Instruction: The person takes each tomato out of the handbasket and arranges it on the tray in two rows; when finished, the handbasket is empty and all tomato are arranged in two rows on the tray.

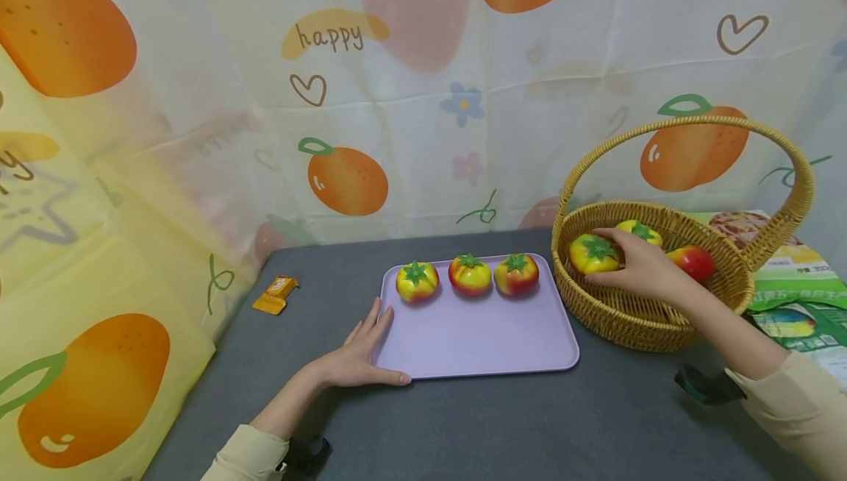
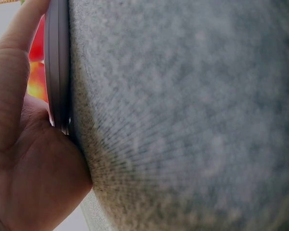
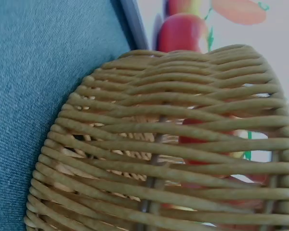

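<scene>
My right hand reaches into the wicker basket, its thumb and fingers gripping a yellow tomato with a green star-shaped top. Another yellow tomato and a red one lie beside that hand in the basket. With fingers spread, my left hand rests at the near left corner of the lilac tray, thumb along its front edge. Three red-and-yellow tomatoes stand in a row along the tray's back. In the right wrist view, the basket's weave hides most of the right hand.
The basket's tall handle arches over its opening. An orange packet lies left of the tray on the grey table. Printed packages are right of the basket. A fruit-patterned curtain hangs behind the table.
</scene>
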`<state>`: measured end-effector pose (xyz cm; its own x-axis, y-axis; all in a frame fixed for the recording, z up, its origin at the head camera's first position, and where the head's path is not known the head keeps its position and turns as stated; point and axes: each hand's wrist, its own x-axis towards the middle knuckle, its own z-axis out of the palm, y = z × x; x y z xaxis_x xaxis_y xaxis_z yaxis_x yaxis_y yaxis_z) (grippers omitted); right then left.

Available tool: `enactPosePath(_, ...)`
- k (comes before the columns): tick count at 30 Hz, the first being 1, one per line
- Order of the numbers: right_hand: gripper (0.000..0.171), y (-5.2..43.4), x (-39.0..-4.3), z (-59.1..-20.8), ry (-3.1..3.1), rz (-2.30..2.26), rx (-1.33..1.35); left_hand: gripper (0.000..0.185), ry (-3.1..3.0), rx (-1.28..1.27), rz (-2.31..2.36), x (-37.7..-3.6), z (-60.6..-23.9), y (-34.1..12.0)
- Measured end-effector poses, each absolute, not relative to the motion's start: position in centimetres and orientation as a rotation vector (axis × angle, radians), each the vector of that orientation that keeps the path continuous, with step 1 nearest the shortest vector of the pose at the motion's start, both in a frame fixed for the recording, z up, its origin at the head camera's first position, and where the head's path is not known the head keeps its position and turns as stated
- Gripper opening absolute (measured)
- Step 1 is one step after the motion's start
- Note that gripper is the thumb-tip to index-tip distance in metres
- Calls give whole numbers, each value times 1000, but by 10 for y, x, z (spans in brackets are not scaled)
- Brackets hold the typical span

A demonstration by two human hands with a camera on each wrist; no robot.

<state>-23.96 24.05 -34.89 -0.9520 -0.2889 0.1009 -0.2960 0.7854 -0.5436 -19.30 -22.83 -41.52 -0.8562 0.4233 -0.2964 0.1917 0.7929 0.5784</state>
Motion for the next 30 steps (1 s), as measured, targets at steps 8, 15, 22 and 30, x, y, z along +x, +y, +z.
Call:
enactPosePath(8, 85, 238, -226, -339, -2941, 882, 472, 119, 2565, 473, 775, -193, -414, -228)
enactPosePath(15, 87, 233, -215, -333, -2909, 920, 488, 119, 2561, 468, 778, -193, -414, -228)
enactPosePath(22, 85, 225, -203, -326, -2871, 952, 496, 119, 2562, 473, 778, -192, -415, -229)
enactPosePath(30, 85, 209, -194, -321, -2852, 987, 518, 118, 2561, 467, 774, -193, -414, -229)
